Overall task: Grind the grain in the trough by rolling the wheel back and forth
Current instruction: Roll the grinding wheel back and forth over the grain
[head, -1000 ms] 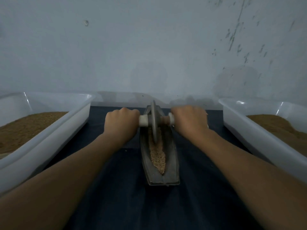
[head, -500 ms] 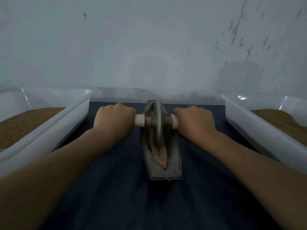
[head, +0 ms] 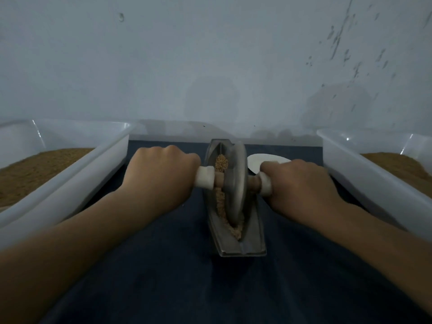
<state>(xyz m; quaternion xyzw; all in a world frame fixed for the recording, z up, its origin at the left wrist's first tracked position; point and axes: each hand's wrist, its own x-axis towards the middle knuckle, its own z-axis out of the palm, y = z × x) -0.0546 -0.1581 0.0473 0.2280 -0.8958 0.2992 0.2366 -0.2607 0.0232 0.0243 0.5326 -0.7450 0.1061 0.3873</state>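
A narrow grey metal trough [head: 253, 242] lies lengthwise on the dark cloth in the middle. Brown grain [head: 221, 163] fills its groove. A grey metal wheel [head: 236, 181] stands upright in the groove, near the trough's middle. A wooden axle with white handle ends runs through it. My left hand [head: 159, 176] grips the left handle [head: 205, 177]. My right hand [head: 301, 185] grips the right handle [head: 265, 187]. Most of each handle is hidden inside my fists.
A white plastic tub [head: 77, 183] of brown grain stands on the left, and another white tub [head: 364, 174] on the right. A white plate [head: 259, 160] lies behind my right hand. A pale wall [head: 210, 66] rises just beyond the trough.
The wheel has rolled from the far end of the trough toward me, and both hands came back with it. Grain now shows beyond the wheel. The plate has come into sight.
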